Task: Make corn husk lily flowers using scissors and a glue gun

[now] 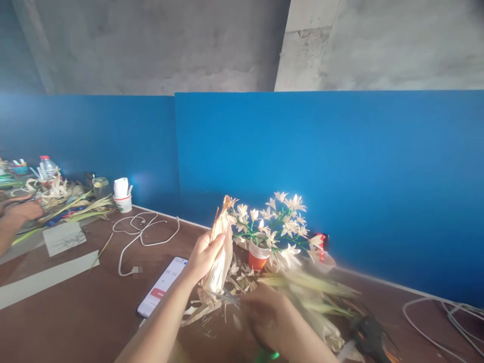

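A dried corn husk [223,252] stands nearly upright in my left hand [206,254], its fingers and thumb closed around it. At the husk's lower end are the blades of a pair of scissors [230,297], gripped by my right hand [266,307], which is smeared by motion. Just beyond both hands, a red and white paper cup [258,256] holds white husk flowers [289,222] on green stems. Husk scraps [242,277] lie around the cup's foot.
A phone [162,287] showing a timer lies left of my left forearm. White cable [141,232] loops behind it. More husks [321,290] and a black glue gun [368,335] lie right. Another person's hand [24,209] is far left. A blue partition [321,166] borders the table.
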A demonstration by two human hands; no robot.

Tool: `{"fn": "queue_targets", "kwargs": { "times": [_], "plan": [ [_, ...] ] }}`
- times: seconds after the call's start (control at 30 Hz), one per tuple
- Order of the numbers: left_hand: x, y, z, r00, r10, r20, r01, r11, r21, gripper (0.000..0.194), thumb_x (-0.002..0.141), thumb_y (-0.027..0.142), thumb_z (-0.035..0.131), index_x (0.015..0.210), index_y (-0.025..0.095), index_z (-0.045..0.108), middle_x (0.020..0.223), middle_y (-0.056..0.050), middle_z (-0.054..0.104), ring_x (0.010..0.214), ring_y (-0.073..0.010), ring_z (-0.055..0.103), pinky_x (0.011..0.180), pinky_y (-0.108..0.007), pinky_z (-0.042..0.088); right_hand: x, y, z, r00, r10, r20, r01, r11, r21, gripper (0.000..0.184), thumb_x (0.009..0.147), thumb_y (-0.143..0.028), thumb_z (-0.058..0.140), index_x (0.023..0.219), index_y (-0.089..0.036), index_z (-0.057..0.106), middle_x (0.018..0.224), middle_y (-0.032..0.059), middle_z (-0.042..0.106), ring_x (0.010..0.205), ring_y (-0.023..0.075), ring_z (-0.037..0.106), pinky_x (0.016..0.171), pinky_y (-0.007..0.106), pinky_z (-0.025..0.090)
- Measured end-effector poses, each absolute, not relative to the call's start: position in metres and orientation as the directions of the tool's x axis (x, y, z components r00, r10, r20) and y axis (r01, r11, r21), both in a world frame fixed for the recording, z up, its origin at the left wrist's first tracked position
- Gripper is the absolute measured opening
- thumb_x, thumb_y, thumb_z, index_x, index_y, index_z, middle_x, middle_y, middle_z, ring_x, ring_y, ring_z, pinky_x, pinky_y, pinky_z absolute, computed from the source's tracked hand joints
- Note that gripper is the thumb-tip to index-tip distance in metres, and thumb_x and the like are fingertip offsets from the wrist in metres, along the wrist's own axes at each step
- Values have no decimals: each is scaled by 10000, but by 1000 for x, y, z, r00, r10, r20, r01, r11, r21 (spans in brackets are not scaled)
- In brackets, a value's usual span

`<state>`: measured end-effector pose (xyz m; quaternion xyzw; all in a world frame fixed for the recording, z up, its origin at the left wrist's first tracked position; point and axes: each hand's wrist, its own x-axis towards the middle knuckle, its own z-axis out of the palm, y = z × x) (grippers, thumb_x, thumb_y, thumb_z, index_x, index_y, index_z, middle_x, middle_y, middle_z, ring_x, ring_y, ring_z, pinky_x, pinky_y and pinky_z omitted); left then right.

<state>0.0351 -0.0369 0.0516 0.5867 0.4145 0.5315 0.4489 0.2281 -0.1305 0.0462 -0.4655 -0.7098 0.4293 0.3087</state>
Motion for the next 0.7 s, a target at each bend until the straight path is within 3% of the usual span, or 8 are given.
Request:
{"fn": "queue_targets", "kwargs": {
  "times": [0.1, 0.3, 0.7],
  "plan": [
    [40, -41, 54, 112, 956, 272, 47, -278, 959, 402, 818, 461, 540, 1048, 146, 638, 890, -63, 701, 792, -202, 644, 669, -243, 490, 225, -130, 46, -367, 930, 39, 421, 203, -884, 407, 583, -66, 534, 931, -179, 712, 874, 35, 604, 799, 167, 583, 722, 244, 471],
    [41, -44, 58, 164, 918, 361, 95, -379, 921, 388, 855, 397, 504, 1116, 140, 632, 1085, -89, 689, 1100, -260, 570, 925, -287, 428, 223, -132, 51, -418, 908, -27, 491, 201, -847, 321, 615, -106, 560, 875, -192, 726, 858, 15, 652, 771, 159, 568, 714, 240, 447],
    [45, -46, 56, 215, 913, 346, 76, -369, 926, 411, 848, 389, 516, 1173, 159, 619, 1163, -81, 667, 1139, -260, 556, 963, -304, 411, 228, -130, 54, -426, 905, 12, 595, 290, -749, 344, 593, -69, 498, 807, -211, 726, 814, 5, 637, 752, 151, 547, 697, 220, 427]
  ]
}}
